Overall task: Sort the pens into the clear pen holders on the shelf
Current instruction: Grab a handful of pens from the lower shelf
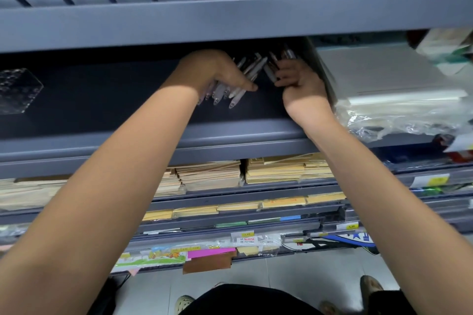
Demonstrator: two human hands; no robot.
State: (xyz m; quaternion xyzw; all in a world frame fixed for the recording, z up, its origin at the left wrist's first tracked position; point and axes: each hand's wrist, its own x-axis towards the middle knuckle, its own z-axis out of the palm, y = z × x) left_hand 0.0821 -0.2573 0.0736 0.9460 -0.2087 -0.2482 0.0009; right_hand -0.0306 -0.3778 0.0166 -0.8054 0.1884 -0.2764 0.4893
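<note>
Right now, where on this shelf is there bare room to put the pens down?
Bare dark shelf lies between the clear holder at the left and the left hand, which holds pens. Right of the right hand it is crowded with plastic bags.

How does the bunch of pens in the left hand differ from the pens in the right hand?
The bunch of pale grey pens in the left hand is larger and slants, with its ends poking out below the hand. The darker pens in the right hand look fewer and stick up behind its fingers. Both are gripped over the dark blue shelf.
</note>
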